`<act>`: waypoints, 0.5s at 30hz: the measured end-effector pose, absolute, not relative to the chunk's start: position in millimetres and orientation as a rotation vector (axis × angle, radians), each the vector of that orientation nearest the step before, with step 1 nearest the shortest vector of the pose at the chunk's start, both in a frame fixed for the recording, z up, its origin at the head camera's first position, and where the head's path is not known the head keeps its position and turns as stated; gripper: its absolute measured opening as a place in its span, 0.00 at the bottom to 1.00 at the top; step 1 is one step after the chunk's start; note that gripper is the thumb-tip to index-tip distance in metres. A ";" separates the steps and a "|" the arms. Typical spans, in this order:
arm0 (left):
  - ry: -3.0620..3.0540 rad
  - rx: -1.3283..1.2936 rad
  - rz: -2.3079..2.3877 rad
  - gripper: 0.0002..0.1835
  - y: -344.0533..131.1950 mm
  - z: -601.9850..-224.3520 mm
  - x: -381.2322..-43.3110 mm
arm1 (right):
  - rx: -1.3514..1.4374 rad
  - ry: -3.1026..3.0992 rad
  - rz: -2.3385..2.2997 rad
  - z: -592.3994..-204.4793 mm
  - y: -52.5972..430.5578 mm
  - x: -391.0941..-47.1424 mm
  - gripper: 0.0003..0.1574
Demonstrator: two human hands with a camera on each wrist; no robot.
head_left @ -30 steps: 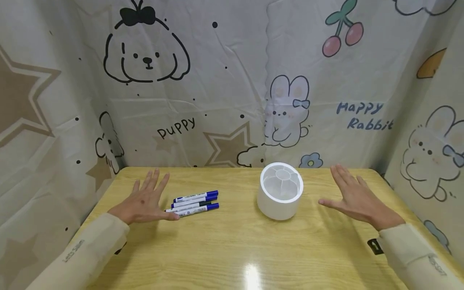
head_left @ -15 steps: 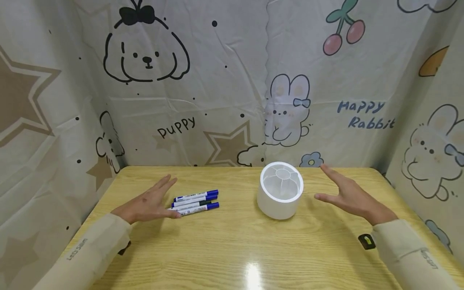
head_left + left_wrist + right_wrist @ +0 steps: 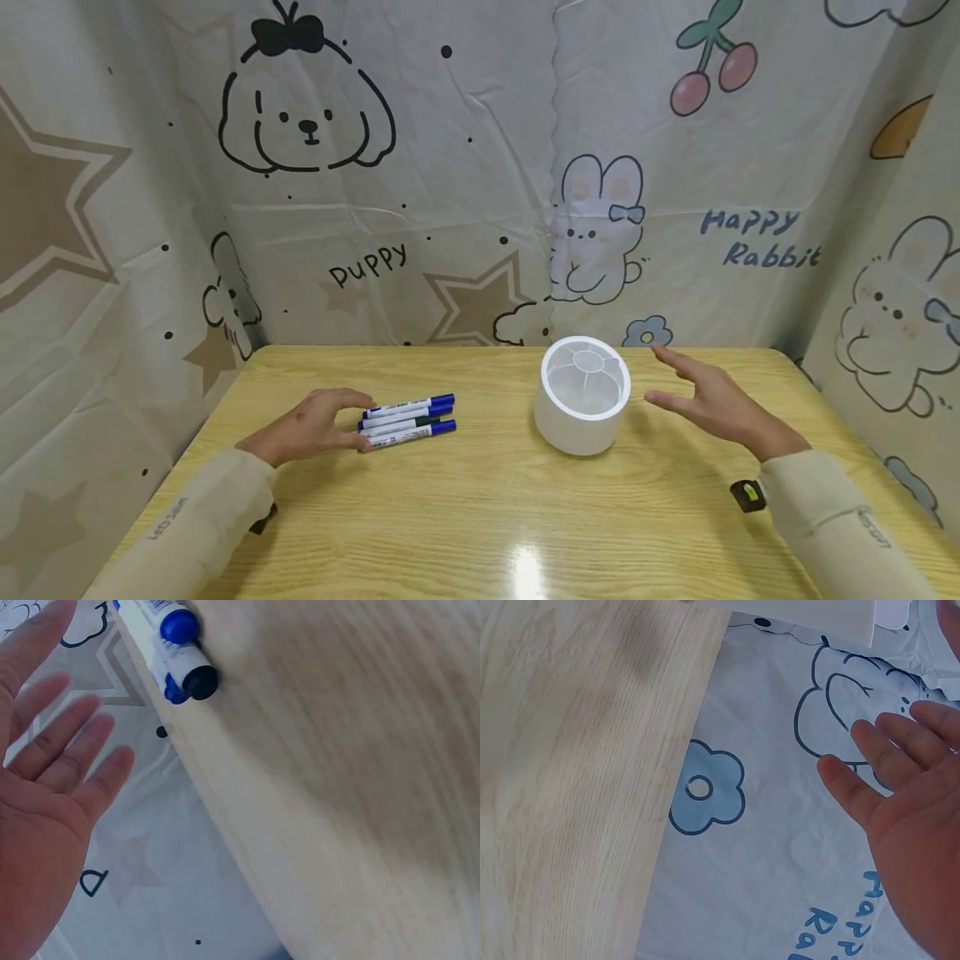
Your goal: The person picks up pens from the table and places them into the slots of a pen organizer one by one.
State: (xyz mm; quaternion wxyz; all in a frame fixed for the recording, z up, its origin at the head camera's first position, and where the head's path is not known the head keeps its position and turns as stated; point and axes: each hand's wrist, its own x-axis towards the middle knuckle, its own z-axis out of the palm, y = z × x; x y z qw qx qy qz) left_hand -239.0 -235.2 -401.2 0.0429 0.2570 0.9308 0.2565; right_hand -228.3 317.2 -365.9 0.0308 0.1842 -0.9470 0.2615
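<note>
Several white whiteboard markers lie side by side on the table, mostly blue-capped with one dark cap. My left hand is at their left ends, thumb at the near marker and fingers at the far one. In the left wrist view its fingers are loosely extended, apart from the capped ends of the markers. A white round organizer with divided compartments stands upright right of centre. Just to its right my right hand hovers with fingers spread, holding nothing; the organizer's wall shows at the top of the right wrist view.
The light wooden table ends at a printed cloth backdrop, which also hangs along both sides. Black devices sit under the sleeve cuffs.
My left hand has moved right toward the markers, its spread fingers drawing in around their left ends. My right hand has shifted left, closer to the organizer. Markers and organizer stay put.
</note>
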 end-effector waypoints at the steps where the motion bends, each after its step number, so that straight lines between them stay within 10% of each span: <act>1: 2.841 0.791 0.803 0.30 -235.6 -402.7 -239.3 | 0.574 -2.911 0.809 -365.6 317.3 -228.8 0.51; 15: 2.711 0.787 0.922 0.11 -238.2 -421.0 -239.0 | 0.658 -2.820 0.956 -370.6 309.2 -237.8 0.42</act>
